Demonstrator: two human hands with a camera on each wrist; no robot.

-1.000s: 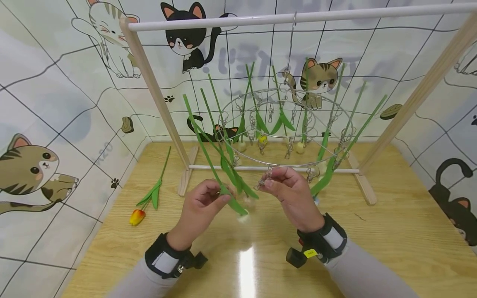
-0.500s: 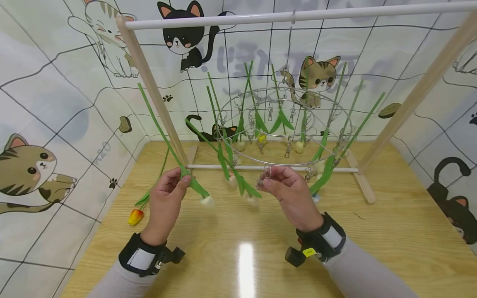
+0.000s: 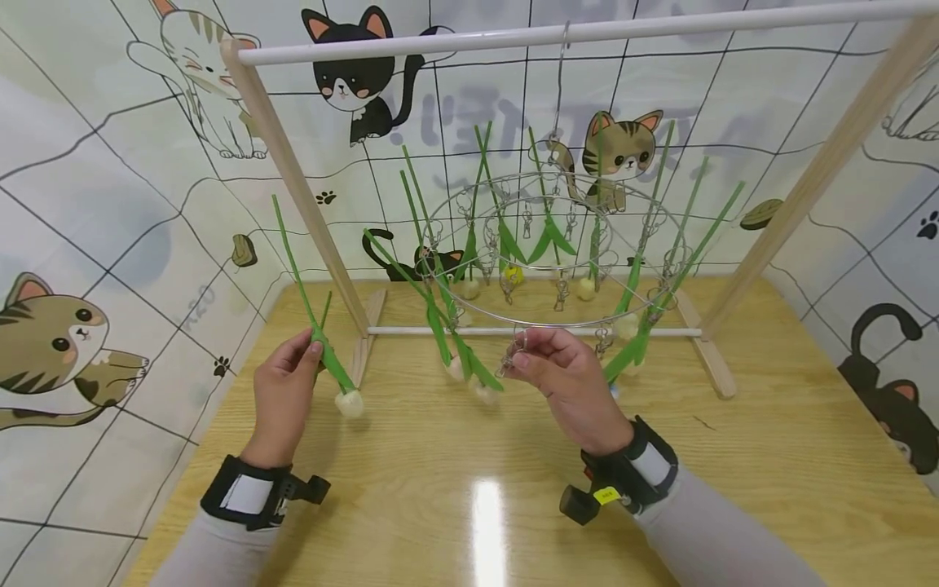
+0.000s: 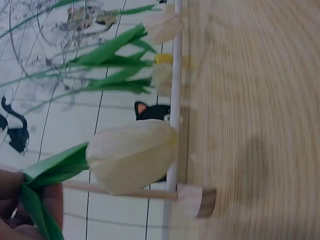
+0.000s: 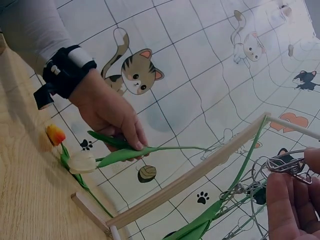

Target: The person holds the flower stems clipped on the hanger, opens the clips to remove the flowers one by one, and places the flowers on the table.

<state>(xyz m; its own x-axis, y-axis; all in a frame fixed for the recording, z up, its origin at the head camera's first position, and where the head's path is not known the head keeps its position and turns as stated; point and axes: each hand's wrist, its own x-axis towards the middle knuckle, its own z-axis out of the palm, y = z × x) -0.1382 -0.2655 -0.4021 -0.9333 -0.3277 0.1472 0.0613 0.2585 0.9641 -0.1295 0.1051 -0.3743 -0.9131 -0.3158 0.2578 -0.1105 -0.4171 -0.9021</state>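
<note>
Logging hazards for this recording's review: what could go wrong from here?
The wire hanger hangs from one hook, so a tug by the right grip on the metal clip might set it swinging. The left grip holds the white tulip near the red-and-yellow tulip on the table, so the two might brush. The hanging tulips at left sit close together and could tangle.

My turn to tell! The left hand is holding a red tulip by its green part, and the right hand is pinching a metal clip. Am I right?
Almost! The tulip in the left hand is creamy white, not red, as the head view shows. The right hand is pinching a metal clip, just as you said.
</note>
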